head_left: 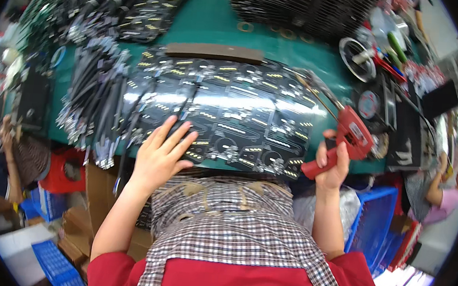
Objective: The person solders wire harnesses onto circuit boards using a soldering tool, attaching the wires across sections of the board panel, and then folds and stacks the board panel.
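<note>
A panel of black circuit boards (pixel 240 136) with rows of pale pads and small metal parts lies before me on the green table. My left hand (pixel 158 156) rests at its front left part, fingers stretched out and spread. A dark cable (pixel 186 100) lies on the boards just beyond those fingertips. My right hand (pixel 331 165) is wrapped round the handle of a red soldering gun (pixel 356 135), near the panel's right edge. The gun's long thin tip points away and to the left, toward the boards' far right corner; whether it touches them I cannot tell.
Bundles of dark flat cables (pixel 96 90) lie left of the panel. A brown bar (pixel 215 52) sits along its far edge. Stacked black boards (pixel 311 8) stand at the back. A solder reel (pixel 371 103) is at the right. A blue crate (pixel 372 221) stands below the table's right side.
</note>
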Tool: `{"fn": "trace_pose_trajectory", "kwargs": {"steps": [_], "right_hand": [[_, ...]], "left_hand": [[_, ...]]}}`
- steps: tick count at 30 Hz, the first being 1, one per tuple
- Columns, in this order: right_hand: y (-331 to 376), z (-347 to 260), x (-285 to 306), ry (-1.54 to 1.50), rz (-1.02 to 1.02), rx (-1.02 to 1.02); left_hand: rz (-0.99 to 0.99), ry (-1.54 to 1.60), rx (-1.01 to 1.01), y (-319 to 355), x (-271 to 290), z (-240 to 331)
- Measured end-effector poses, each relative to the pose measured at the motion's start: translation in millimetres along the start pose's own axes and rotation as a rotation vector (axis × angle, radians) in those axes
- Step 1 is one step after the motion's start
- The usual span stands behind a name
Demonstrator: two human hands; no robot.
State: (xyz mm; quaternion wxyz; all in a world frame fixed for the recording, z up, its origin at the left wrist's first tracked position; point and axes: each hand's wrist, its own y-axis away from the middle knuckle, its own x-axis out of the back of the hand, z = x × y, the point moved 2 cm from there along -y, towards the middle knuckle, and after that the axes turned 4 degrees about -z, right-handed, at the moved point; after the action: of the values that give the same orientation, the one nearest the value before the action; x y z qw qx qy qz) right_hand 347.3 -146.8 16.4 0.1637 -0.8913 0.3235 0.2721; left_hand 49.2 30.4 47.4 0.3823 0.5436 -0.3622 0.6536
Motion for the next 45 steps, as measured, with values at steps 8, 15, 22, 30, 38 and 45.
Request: {"fn": "trace_pose_trajectory", "kwargs": {"steps": [8, 15, 22, 30, 38, 45], "right_hand": [[17.0, 12.0, -3.9, 0.029, 0.046, 0.029], [16.7, 3.7, -8.9, 0.093, 0.010, 0.041], [27.1, -10.7, -9.9, 0.200, -0.009, 0.051], [47.4, -18.9, -25.4, 0.318, -0.090, -0.102], [72.5, -15.2, -27.5, 0.397, -0.115, -0.269], [96.0, -18.9, -26.7, 0.391, -0.213, -0.609]], "left_hand": [[-0.066, 0.114, -0.003, -6.7, 16.7, -18.9], [0.501, -0.010, 0.775, -29.4, 49.9, -104.4], [0.488, 0.239, 0.730, -24.5, 28.8, -164.6], [1.258, 0.819, 0.240, -9.8, 113.1, -165.8], [0.439, 0.110, 0.051, -29.2, 46.6, 19.6], [0.307, 0.302, 0.289, 14.4, -14.6, 65.7]]}}
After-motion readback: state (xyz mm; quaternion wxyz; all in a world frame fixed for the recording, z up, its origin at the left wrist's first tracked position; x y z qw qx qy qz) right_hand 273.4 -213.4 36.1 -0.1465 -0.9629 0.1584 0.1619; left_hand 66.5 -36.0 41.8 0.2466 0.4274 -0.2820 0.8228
